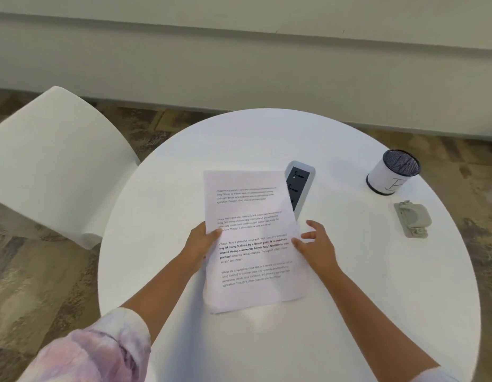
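Note:
A white sheet of paper with several printed paragraphs is held a little above the round white table. My left hand grips its left edge, thumb on top. Beside the right edge, my right hand has spread fingers, the thumb tip touching the sheet. The paper's upper right corner covers part of a grey device with a dark screen lying on the table.
A black mesh cup wrapped in white paper stands at the table's right side. A grey hole punch lies just in front of it. A white chair stands to the left, on patterned carpet, near a pale wall.

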`<control>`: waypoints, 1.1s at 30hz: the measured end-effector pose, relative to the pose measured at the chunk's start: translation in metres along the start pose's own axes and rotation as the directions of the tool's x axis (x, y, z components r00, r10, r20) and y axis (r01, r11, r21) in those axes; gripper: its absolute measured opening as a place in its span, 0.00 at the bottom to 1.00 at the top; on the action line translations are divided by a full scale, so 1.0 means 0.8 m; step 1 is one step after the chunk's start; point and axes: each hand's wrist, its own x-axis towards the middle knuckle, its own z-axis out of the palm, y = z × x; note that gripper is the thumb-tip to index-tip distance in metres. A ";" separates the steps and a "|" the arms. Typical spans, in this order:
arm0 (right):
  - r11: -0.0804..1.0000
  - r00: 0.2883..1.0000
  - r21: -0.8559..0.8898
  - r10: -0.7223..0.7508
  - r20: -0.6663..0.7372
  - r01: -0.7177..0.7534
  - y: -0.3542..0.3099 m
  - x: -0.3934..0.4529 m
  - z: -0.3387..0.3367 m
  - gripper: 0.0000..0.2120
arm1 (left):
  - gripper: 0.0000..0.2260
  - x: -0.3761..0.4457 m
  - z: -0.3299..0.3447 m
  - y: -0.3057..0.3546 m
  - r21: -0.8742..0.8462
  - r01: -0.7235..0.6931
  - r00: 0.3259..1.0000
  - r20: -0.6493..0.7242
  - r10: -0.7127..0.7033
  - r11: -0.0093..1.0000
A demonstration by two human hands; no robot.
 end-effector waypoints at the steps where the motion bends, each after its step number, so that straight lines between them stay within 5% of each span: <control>1: 1.000 0.999 0.002 -0.014 -0.029 0.014 0.002 0.000 -0.007 0.30 | 0.14 -0.002 0.000 0.007 0.027 -0.025 1.000 0.019 0.024 0.999; 4: 0.995 0.997 0.067 -0.071 0.031 0.069 -0.002 -0.001 -0.024 0.34 | 0.15 -0.007 0.002 0.028 0.035 -0.085 0.989 0.122 0.080 0.996; 7: 0.968 0.971 0.208 -0.177 0.159 0.143 -0.020 -0.008 -0.036 0.22 | 0.15 -0.014 0.006 0.048 0.007 -0.152 0.966 0.211 0.148 0.988; 11: 0.924 0.958 0.263 -0.288 0.008 0.276 -0.047 -0.019 -0.044 0.10 | 0.12 -0.026 0.016 0.072 -0.036 -0.256 0.938 0.232 0.257 0.966; 18: 0.857 0.936 0.382 -0.345 -0.072 0.345 -0.077 -0.033 -0.043 0.12 | 0.11 -0.046 0.042 0.097 0.021 -0.392 0.891 0.259 0.374 0.920; 33: 0.819 0.913 0.409 -0.390 -0.116 0.402 -0.104 -0.043 -0.058 0.10 | 0.08 -0.063 0.047 0.117 -0.066 -0.460 0.871 0.160 0.464 0.885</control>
